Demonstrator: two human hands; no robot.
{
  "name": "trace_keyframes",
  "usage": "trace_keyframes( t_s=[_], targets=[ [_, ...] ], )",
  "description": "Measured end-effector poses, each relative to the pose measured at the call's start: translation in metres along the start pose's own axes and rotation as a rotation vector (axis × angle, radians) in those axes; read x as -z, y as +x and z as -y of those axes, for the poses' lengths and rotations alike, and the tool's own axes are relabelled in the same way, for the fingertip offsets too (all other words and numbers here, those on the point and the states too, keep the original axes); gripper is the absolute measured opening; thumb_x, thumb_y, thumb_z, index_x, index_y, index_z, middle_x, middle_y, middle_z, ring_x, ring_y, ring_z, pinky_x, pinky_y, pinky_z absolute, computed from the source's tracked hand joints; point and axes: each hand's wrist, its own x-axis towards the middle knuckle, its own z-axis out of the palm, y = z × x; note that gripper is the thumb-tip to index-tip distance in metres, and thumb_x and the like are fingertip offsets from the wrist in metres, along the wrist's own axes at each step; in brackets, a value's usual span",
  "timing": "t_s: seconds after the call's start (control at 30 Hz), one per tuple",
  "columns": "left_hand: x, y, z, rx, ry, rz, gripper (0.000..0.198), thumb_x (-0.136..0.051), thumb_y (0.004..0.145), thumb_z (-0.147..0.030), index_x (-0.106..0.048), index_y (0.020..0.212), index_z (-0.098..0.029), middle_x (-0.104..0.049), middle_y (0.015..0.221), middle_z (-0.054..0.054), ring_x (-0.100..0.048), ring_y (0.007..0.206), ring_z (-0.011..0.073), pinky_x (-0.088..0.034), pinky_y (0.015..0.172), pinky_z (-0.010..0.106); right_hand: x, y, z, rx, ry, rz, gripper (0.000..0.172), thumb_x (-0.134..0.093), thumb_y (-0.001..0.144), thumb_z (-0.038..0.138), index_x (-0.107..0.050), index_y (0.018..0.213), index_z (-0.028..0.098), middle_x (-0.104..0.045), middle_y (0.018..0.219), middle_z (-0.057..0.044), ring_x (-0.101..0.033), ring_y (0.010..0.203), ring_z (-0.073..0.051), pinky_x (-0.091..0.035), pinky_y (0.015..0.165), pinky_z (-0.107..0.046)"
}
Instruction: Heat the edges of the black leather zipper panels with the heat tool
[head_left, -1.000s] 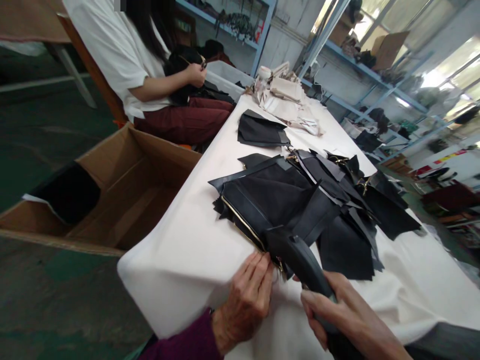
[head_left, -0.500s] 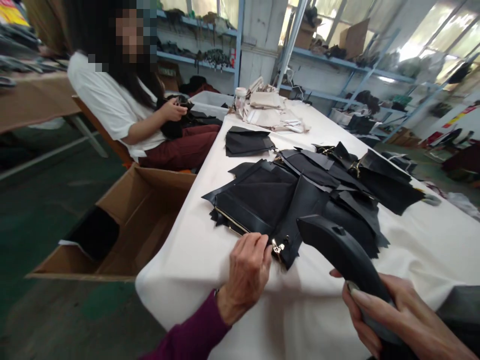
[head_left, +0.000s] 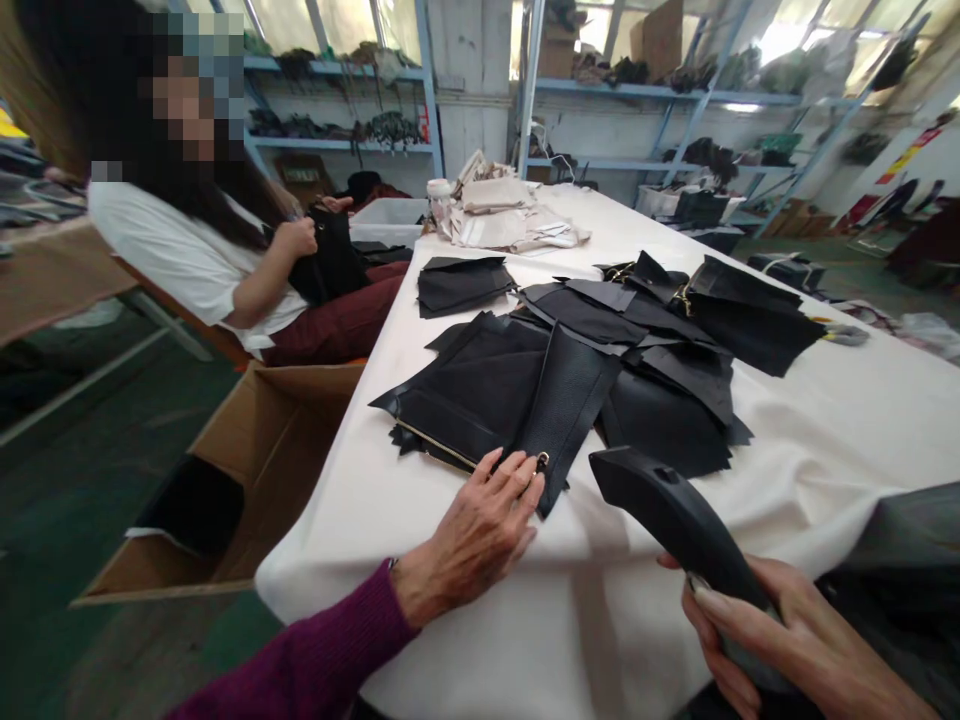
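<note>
At my far left, a seated co-worker in a white short-sleeved shirt (head_left: 169,255) handles a soft black piece (head_left: 330,255). Nearer me stands an open brown cardboard box (head_left: 289,400), a black sheet with a pale edge (head_left: 199,505) lying over its wall. Beyond, a translucent white plastic tub (head_left: 386,213) sits beside the white-covered bench (head_left: 337,530). On the bench's left side lies a flat black stack (head_left: 461,287), and nearer me a black leather-like piece with a gold zip (head_left: 480,385). My left hand (head_left: 480,530), in a purple knitted sleeve (head_left: 300,650), lays its fingers on this piece's near edge, beside a small gold ring (head_left: 542,462); I cannot tell whether I pinch it. Crumpled beige material (head_left: 499,205) is heaped at the far end. Rightward, loose black panels (head_left: 667,410) overlap. My right hand (head_left: 780,620) grasps a curved black handheld tool (head_left: 675,510), its blunt end near the panels.
</note>
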Motion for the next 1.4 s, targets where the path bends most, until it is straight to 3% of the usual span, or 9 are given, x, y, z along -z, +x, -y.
trace_keyframes(
  t_s=[0.1,0.23,0.4,0.53,0.73,0.97,1.13,1.27,1.4],
  targets=[
    [-0.006,0.002,0.009,-0.023,0.039,0.070,0.042,-0.048,0.090,-0.030,-0.048,0.126,-0.008,-0.055,0.127,0.018,-0.049,0.119,0.0274,-0.037,0.101,0.047,0.004,0.004,-0.007,0.032,0.015,0.089,0.042,-0.051,0.082,0.053,-0.052,0.060,0.018,-0.049,0.044,0.003,-0.045,0.039,-0.011,-0.036,0.042,-0.024],
    [-0.009,0.012,0.017,-0.111,0.123,0.088,0.036,-0.047,0.090,-0.019,-0.048,0.123,-0.006,-0.061,0.114,0.016,-0.056,0.107,0.0256,-0.043,0.092,0.044,0.005,0.004,-0.009,0.053,0.022,0.121,0.045,-0.048,0.084,0.054,-0.053,0.060,0.017,-0.050,0.047,0.003,-0.045,0.041,-0.011,-0.038,0.044,-0.024],
    [-0.007,0.013,0.019,-0.123,0.111,0.088,0.028,-0.049,0.090,-0.021,-0.054,0.113,-0.006,-0.063,0.099,0.013,-0.058,0.093,0.0241,-0.046,0.086,0.042,0.004,-0.005,-0.014,0.064,0.038,0.104,0.036,-0.047,0.086,0.052,-0.054,0.082,0.016,-0.046,0.046,0.006,-0.043,0.041,-0.011,-0.038,0.044,-0.025],
    [-0.011,0.004,0.028,-0.151,-0.015,-0.011,0.020,-0.048,0.091,-0.022,-0.059,0.102,-0.009,-0.063,0.098,0.011,-0.058,0.097,0.0213,-0.047,0.089,0.039,-0.004,-0.004,-0.013,0.061,0.005,0.113,0.035,-0.048,0.086,0.051,-0.050,0.079,0.017,-0.047,0.048,0.005,-0.043,0.041,-0.010,-0.038,0.042,-0.022],
    [-0.015,-0.001,0.034,-0.163,-0.087,-0.070,0.016,-0.047,0.091,-0.017,-0.060,0.097,-0.010,-0.063,0.094,0.010,-0.059,0.095,0.0196,-0.048,0.091,0.040,-0.028,0.022,-0.013,0.069,0.068,0.251,0.028,-0.053,0.083,0.045,-0.047,0.081,0.018,-0.047,0.048,0.008,-0.042,0.037,-0.008,-0.038,0.038,-0.019],
    [-0.018,-0.003,0.036,-0.173,-0.107,-0.077,0.016,-0.044,0.091,-0.014,-0.060,0.094,-0.013,-0.063,0.093,0.009,-0.059,0.096,0.0201,-0.047,0.094,0.043,-0.028,0.050,0.018,0.150,0.007,0.165,0.029,-0.054,0.083,0.041,-0.049,0.068,0.018,-0.050,0.043,0.005,-0.045,0.035,-0.009,-0.037,0.038,-0.019],
    [-0.021,-0.006,0.038,-0.165,-0.107,-0.075,0.016,-0.044,0.090,-0.011,-0.059,0.093,-0.012,-0.062,0.095,0.010,-0.057,0.098,0.0210,-0.046,0.096,0.043,-0.018,0.040,0.031,0.104,-0.058,0.073,0.026,-0.054,0.082,0.043,-0.050,0.074,0.018,-0.050,0.042,0.006,-0.046,0.037,-0.010,-0.039,0.040,-0.021],
    [-0.022,-0.006,0.038,-0.152,-0.098,-0.072,0.015,-0.044,0.091,-0.012,-0.059,0.095,-0.011,-0.062,0.096,0.011,-0.057,0.098,0.0209,-0.045,0.096,0.043,-0.021,0.023,0.015,0.015,-0.138,0.137,0.032,-0.051,0.084,0.048,-0.047,0.071,0.019,-0.048,0.043,0.006,-0.044,0.039,-0.010,-0.039,0.042,-0.021],
    [-0.023,-0.005,0.038,-0.157,-0.073,-0.075,0.014,-0.045,0.090,-0.012,-0.059,0.093,-0.011,-0.062,0.095,0.010,-0.056,0.098,0.0213,-0.044,0.095,0.042,-0.028,0.029,0.006,0.005,-0.115,0.207,0.027,-0.051,0.085,0.043,-0.048,0.078,0.018,-0.048,0.045,0.007,-0.043,0.038,-0.009,-0.037,0.040,-0.020]
  ],
)
